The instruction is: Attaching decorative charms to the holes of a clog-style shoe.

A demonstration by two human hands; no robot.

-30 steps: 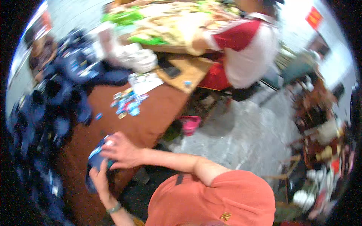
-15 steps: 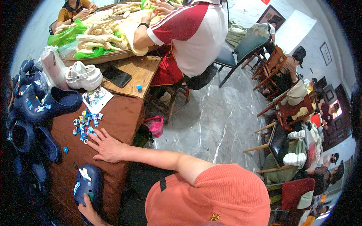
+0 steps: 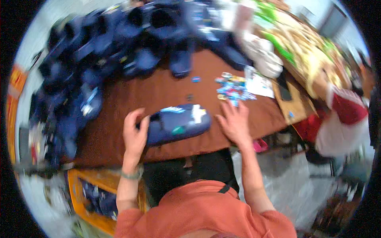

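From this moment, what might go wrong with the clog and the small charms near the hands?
The clog lies near the front edge of the brown table; a careless push from the left hand, at its left end, might send it off.

The charm pile is loose, with the right hand close by; a brush could scatter it.

One blue charm lies apart and might be overlooked.

Bright but motion-blurred, the view bends toward its dark rim.

The left hand (image 3: 135, 133) is curled, the right hand (image 3: 235, 123) spread.
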